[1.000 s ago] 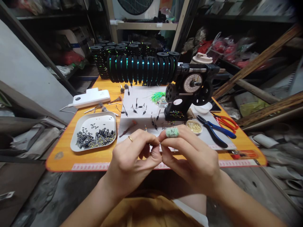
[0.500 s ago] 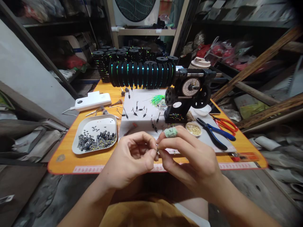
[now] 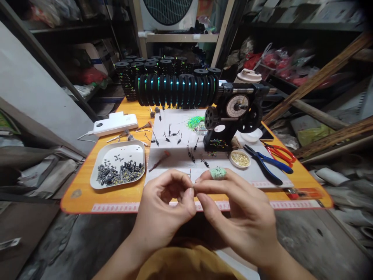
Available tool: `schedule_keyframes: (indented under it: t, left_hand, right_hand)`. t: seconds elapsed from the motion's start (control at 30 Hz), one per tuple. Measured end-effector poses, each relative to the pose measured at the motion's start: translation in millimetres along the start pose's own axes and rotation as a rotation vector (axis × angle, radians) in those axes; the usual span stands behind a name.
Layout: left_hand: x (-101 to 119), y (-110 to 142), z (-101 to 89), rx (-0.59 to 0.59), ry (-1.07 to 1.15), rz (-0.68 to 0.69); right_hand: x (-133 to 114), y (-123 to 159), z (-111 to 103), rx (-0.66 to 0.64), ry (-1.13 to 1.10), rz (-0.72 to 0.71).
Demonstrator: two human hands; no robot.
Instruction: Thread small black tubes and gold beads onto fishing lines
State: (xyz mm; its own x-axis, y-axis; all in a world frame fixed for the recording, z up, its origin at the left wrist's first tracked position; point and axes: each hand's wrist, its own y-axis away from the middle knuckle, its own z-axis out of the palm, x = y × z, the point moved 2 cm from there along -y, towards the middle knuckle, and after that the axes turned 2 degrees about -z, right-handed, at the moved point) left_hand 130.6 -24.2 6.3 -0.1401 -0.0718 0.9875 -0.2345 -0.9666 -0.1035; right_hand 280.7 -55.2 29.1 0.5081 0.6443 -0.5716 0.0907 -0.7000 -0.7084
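Note:
Close to the table's front edge, my left hand [image 3: 170,200] and my right hand [image 3: 237,208] meet fingertip to fingertip. My left thumb and forefinger are pinched on something tiny, mostly hidden by the fingers. The right fingertips touch the same spot, and a green wrap [image 3: 218,173] covers one right finger. Beyond my hands, several small black pieces with thin wire ends [image 3: 192,155] lie on the white sheet [image 3: 171,161]. A white tray [image 3: 100,184] of small dark and yellowish parts stands left of my left hand. Right of them is a small dish of gold beads [image 3: 240,158].
A black winding machine [image 3: 239,109] carries a row of black spools [image 3: 177,91] across the back. Blue-handled pliers [image 3: 264,163] and red-handled pliers [image 3: 281,153] lie at right. A white power strip [image 3: 115,123] sits at left. A measuring tape [image 3: 116,207] runs along the front edge.
Both hands have shifted slightly down and right in view, still together. A black wired piece and a brown brush-like item show more beyond them.

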Motion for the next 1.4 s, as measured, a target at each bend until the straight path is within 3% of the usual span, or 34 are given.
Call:
schedule_keyframes:
  t: [0.13, 0.3, 0.53, 0.67, 0.8, 1.0, 1.17, 1.4]
  left_hand:
    - [-0.6, 7.3, 0.8, 0.023, -0.251, 0.132]
    - [-4.0, 12.1, -0.6, 0.108, -0.238, 0.073]
    - [-4.4, 9.2, -6.0, 0.007, -0.308, 0.079]
    - [4.9, 5.5, -5.0, -0.073, -0.543, 0.331]
    - [6.3, 6.5, -3.8, -0.059, -0.703, 0.568]
    - [-17.1, 12.8, -6.1, 0.042, -0.567, 0.505]
    - [-22.9, 12.1, -2.1, 0.117, -0.457, 0.591]
    - [-18.4, 11.1, 2.0, 0.116, -0.401, 0.508]
  right_hand:
    - [6.4, 9.1, 3.6, 0.036, -0.065, 0.109]
    - [11.6, 14.0, 4.0, 0.019, -0.089, 0.238]
    - [14.4, 16.9, 3.4, -0.035, -0.114, 0.295]
    - [15.6, 19.2, 2.2, -0.06, -0.118, 0.272]
    - [18.2, 19.0, 3.5, -0.058, -0.156, 0.317]
    - [21.7, 22.5, 11.7, -0.073, -0.388, 0.49]
    - [20.0, 25.9, 15.0, -0.104, -0.523, 0.625]
    - [17.6, 26.1, 12.2, -0.094, -0.486, 0.59]
